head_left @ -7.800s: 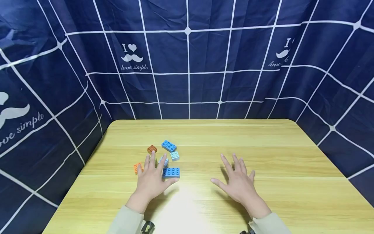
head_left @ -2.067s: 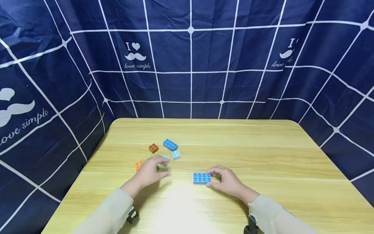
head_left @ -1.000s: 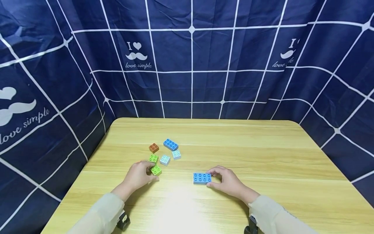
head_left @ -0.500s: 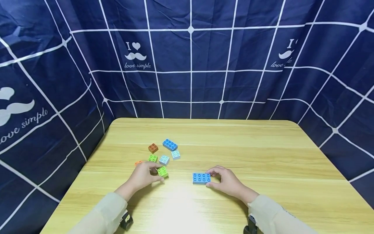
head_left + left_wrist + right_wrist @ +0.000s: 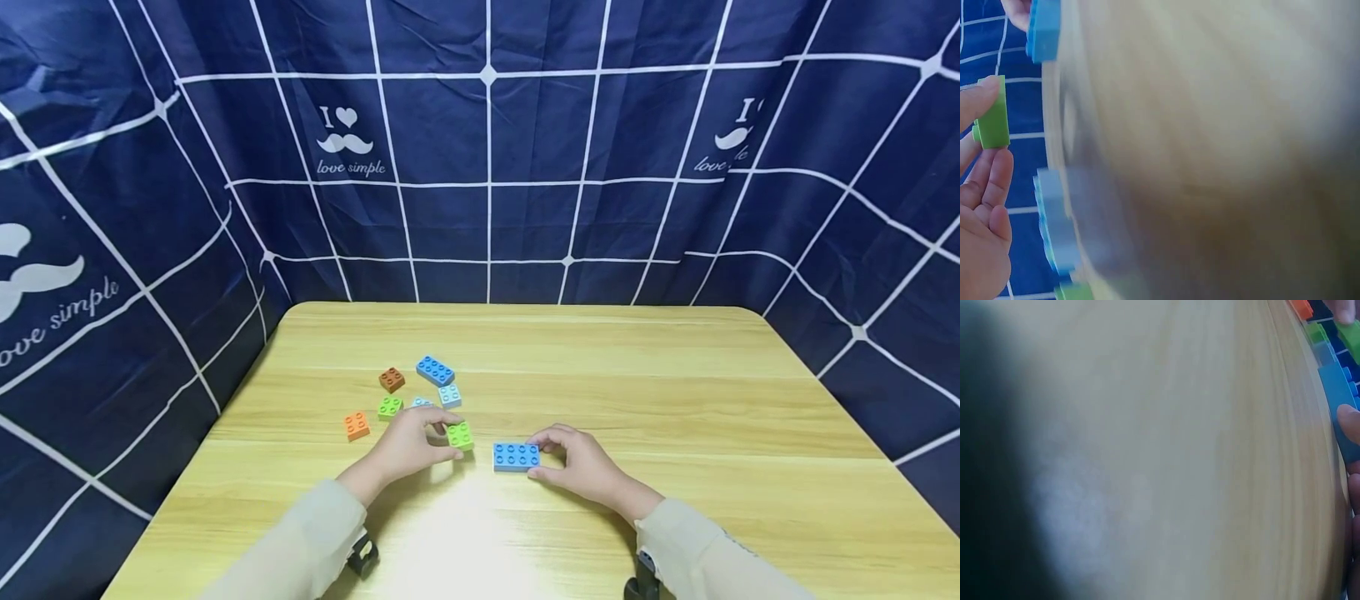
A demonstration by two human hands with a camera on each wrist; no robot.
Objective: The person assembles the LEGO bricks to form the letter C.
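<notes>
Two pinches | left hand (image 5: 407,444): green block (image 5: 460,436) | right hand (image 5: 587,468): blue block (image 5: 516,457), long way sideways, near, right of green block

A long brick (image 5: 516,457) lay on the table (image 5: 675,375), its right end in the right hand (image 5: 581,465). Just left, apparently above the table, was a small brick (image 5: 460,436) in the left hand (image 5: 411,443). Farther left, mostly behind, lay other bricks (image 5: 392,380). A curtain (image 5: 540,225) hung beyond.
</notes>
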